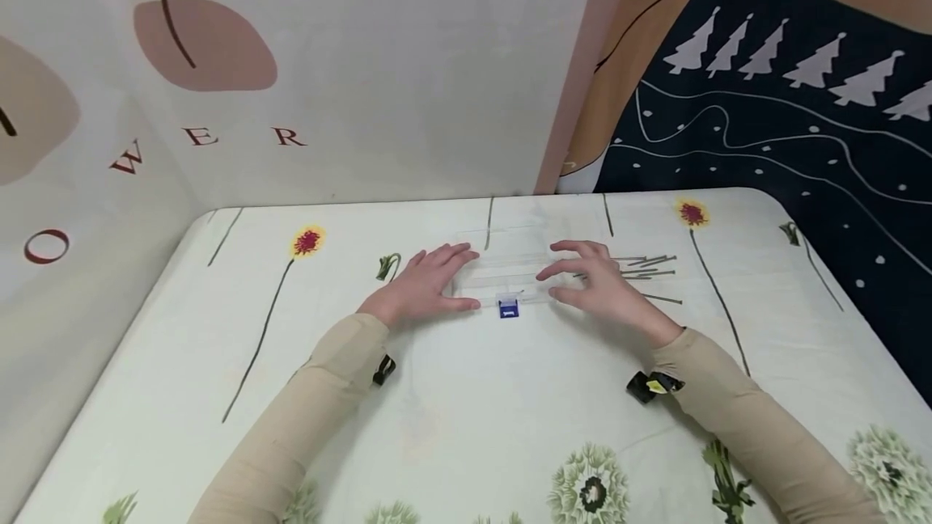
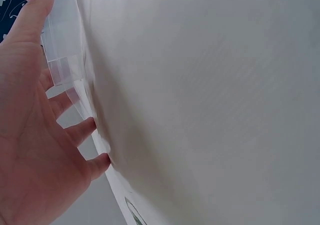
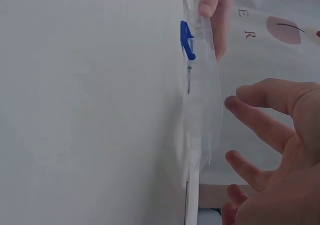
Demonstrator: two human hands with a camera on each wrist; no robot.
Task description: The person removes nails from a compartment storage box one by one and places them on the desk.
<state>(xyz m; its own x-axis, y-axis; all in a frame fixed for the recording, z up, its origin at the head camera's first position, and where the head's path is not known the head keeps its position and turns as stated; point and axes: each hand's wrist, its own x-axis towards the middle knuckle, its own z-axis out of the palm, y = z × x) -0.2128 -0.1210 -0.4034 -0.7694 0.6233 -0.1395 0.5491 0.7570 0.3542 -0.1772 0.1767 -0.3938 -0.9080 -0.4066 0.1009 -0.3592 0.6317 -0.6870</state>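
Observation:
A clear plastic box (image 1: pixel 502 257) with a blue latch (image 1: pixel 508 309) at its front lies flat on the table. My left hand (image 1: pixel 425 285) is spread at the box's left end, thumb along the front edge. In the left wrist view the fingers (image 2: pixel 82 131) of that hand reach past the box (image 2: pixel 65 27) towards the cloth. Beside the right end is my right hand (image 1: pixel 597 285), its fingers spread and slightly bent, holding nothing. The right wrist view shows a gap between those fingers and the box (image 3: pixel 204 105). A thin nail (image 3: pixel 189 80) shows by the latch.
Several long nails (image 1: pixel 648 269) lie loose on the table just right of the box, partly behind my right hand. A white flowered cloth (image 1: pixel 466 427) covers the table. Its back edge meets a printed curtain (image 1: pixel 408 103).

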